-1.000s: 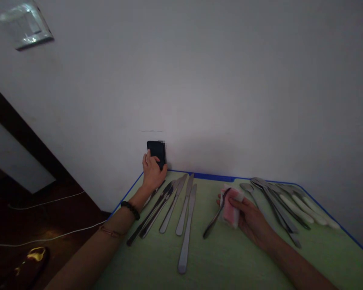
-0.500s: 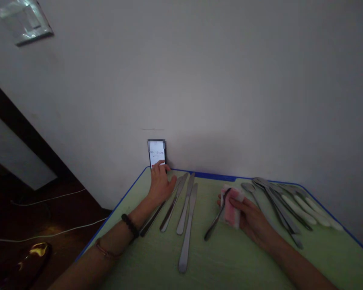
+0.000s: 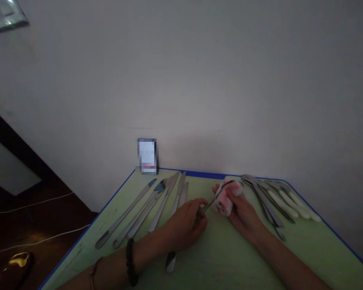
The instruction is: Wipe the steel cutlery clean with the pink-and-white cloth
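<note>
My left hand [image 3: 189,223] is closed around the handle end of a slim metal cutlery piece [image 3: 211,201]. The pink-and-white cloth [image 3: 226,197] is in my closed right hand [image 3: 243,209], folded about the other end. A dark curved edge of the piece shows on the cloth, but whether it is a spoon or a fork I cannot tell. Several metal table knives [image 3: 139,209] lie side by side to the left, some partly hidden behind my left hand and forearm.
Metal cutlery, including spoons [image 3: 268,205], and several pieces with white handles [image 3: 290,203] lie at the right of the green, blue-edged table [image 3: 230,257]. A phone [image 3: 148,157] with a lit screen leans on the wall [image 3: 199,88] at the back. White cables [image 3: 48,239] run at the left.
My left hand has left the phone screen, moved right and down, and taken hold of the cutlery handle. My right hand still grips the cloth. The view has shifted slightly.
</note>
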Demonstrator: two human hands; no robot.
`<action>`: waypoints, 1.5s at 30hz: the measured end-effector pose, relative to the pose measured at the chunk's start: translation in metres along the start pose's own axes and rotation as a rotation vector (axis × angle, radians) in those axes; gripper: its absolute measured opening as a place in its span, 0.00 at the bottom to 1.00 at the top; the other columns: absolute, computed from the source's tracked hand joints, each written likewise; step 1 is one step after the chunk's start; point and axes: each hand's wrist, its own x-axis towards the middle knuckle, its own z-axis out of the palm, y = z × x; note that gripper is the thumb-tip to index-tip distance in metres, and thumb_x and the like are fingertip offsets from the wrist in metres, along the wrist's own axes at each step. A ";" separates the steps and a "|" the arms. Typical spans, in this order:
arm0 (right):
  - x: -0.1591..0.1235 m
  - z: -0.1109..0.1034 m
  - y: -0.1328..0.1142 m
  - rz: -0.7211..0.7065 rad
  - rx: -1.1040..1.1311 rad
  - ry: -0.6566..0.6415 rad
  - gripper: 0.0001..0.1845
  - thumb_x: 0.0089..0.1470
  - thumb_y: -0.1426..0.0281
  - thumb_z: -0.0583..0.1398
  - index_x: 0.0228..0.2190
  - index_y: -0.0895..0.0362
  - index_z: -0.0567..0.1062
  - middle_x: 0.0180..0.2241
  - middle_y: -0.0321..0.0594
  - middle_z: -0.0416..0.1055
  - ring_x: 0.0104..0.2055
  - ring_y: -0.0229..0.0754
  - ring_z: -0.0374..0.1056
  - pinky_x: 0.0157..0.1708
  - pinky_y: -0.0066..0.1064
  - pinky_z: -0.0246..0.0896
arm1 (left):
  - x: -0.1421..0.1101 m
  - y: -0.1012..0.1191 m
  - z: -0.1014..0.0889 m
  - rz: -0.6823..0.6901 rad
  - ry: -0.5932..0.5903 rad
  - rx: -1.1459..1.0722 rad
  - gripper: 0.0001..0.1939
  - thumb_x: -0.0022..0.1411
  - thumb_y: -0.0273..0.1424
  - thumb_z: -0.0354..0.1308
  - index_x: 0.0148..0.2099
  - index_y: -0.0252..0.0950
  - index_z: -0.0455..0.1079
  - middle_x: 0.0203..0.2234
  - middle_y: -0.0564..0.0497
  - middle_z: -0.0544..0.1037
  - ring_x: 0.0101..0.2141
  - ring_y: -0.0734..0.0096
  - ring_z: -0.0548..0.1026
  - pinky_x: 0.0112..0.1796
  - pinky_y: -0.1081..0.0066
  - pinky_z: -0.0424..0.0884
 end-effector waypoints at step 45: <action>-0.011 0.011 0.016 0.006 -0.082 0.036 0.20 0.44 0.56 0.64 0.30 0.62 0.77 0.29 0.44 0.78 0.30 0.39 0.73 0.35 0.29 0.67 | -0.007 -0.002 0.005 -0.166 -0.239 -0.245 0.22 0.66 0.44 0.34 0.25 0.38 0.54 0.19 0.56 0.60 0.22 0.73 0.60 0.26 0.73 0.60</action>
